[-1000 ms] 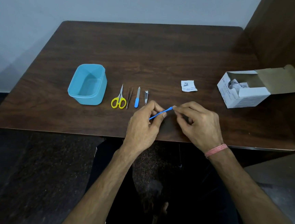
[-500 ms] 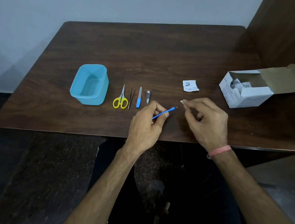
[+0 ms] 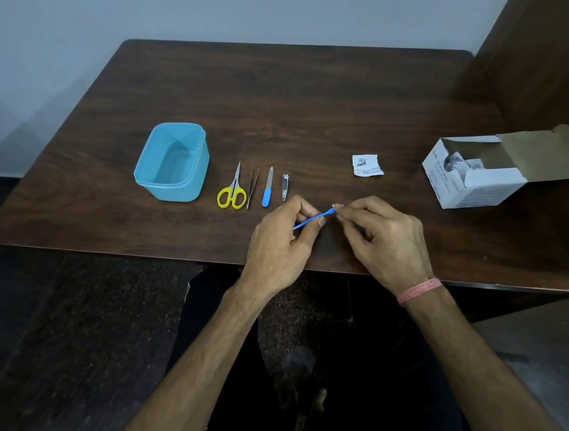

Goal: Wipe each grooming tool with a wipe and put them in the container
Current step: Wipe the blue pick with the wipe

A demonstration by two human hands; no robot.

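- So, I'm holding the thin blue plastic stick tool (image 3: pixel 312 219) in my left hand (image 3: pixel 282 246), fingers curled round its lower end, just above the near edge of the dark wooden table (image 3: pixel 286 95).
- My right hand (image 3: pixel 382 239) is pinching a tiny white wipe (image 3: pixel 337 206) right on the tool's far tip.
- It's looking super light and skinny, probably a bit bendy, so I'm guessing a gentle pinch near the middle is best, nothing hard at the tip.
- A damp wipe is likely making it slippery, I think.
- The light blue plastic container (image 3: pixel 172 161) is sitting to the left, nothing showing inside it.
- Yellow-handled scissors (image 3: pixel 233 190), metal tweezers (image 3: pixel 252 187), a blue-handled nail file (image 3: pixel 267 188) and a small nail clipper (image 3: pixel 284 187) are lying lined up beside it.
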